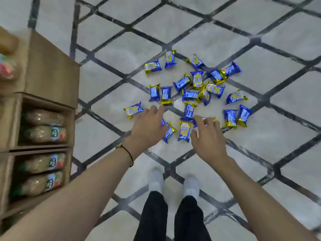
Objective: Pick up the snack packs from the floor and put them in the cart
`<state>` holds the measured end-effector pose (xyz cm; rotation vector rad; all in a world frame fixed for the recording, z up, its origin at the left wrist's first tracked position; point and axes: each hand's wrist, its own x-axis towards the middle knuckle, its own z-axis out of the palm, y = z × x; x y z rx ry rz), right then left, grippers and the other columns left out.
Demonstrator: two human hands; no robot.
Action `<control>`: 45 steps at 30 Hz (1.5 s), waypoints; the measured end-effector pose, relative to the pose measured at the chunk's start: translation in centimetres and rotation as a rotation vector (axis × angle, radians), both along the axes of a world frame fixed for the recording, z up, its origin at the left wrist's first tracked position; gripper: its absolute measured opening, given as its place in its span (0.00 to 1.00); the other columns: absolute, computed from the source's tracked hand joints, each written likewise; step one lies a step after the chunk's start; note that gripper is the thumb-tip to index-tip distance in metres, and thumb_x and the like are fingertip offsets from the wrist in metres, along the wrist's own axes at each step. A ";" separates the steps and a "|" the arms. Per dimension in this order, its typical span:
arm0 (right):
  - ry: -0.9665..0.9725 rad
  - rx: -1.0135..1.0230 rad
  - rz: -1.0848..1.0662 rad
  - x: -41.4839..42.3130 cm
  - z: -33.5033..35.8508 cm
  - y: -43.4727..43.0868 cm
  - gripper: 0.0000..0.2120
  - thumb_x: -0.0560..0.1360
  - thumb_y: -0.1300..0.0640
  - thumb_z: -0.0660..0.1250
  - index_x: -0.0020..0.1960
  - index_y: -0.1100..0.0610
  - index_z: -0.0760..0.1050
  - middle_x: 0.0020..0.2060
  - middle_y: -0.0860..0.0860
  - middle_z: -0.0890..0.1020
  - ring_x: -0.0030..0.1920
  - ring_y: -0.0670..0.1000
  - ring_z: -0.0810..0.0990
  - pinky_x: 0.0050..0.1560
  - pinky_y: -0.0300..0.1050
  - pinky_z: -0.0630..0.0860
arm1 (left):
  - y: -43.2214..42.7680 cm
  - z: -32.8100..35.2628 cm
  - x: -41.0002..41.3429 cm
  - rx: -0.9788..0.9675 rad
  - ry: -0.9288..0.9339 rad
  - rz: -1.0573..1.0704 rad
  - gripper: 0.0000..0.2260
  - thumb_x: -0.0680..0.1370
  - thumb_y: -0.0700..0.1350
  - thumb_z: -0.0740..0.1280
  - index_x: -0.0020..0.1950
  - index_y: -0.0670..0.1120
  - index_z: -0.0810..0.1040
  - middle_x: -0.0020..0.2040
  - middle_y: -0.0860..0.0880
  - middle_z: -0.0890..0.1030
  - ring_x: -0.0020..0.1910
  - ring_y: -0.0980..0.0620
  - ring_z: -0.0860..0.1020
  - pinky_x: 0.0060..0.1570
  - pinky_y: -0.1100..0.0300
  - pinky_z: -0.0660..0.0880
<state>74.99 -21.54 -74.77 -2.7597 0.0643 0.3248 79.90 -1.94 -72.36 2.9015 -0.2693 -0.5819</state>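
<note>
left hand [147, 126], right hand [209, 138] loose-fingered over snack packs [189, 95] on floor [104, 110]

The floor [271, 140] consisted of pale grey tiles separated by dark strips [288, 80] that formed a diamond grid. Cardboard cartons [50, 70] holding bottles [46, 134] stood along one edge; their base was out of view. Blue-and-gold snack packs [191, 94] lay scattered directly on the tiles, apart from the cartons, some overlapping and some lying singly. One single pack [133, 110] lay on the side of the scatter nearest the cartons. An outer pack [244, 115], just beside another, lay on the side farthest from the cartons. White shoes [156, 180] stood on the tiles, farther from the cartons than the single pack.
</note>
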 end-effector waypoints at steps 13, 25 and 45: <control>0.201 -0.147 -0.005 -0.9 -36.1 2.6 0.25 0.76 0.52 0.63 0.73 0.50 0.64 0.56 0.59 0.73 0.55 0.63 0.70 0.46 0.55 0.70 | 2.0 -37.2 -2.9 0.081 0.086 -0.043 0.23 0.78 0.53 0.64 0.71 0.48 0.65 0.62 0.44 0.73 0.60 0.40 0.72 0.50 0.47 0.72; 0.270 -0.143 -0.092 4.2 -49.1 2.2 0.40 0.74 0.33 0.61 0.78 0.43 0.45 0.67 0.63 0.66 0.64 0.67 0.68 0.57 0.59 0.71 | -1.6 -52.7 -1.1 0.121 0.039 0.071 0.31 0.75 0.52 0.67 0.75 0.53 0.56 0.67 0.39 0.64 0.58 0.35 0.70 0.48 0.42 0.72; 0.222 -0.006 -0.139 4.6 -36.5 2.9 0.36 0.71 0.46 0.67 0.75 0.44 0.55 0.61 0.59 0.69 0.51 0.65 0.76 0.42 0.51 0.70 | 0.0 -39.1 0.3 0.145 0.038 0.188 0.27 0.75 0.50 0.65 0.72 0.51 0.61 0.65 0.41 0.66 0.52 0.37 0.72 0.36 0.50 0.69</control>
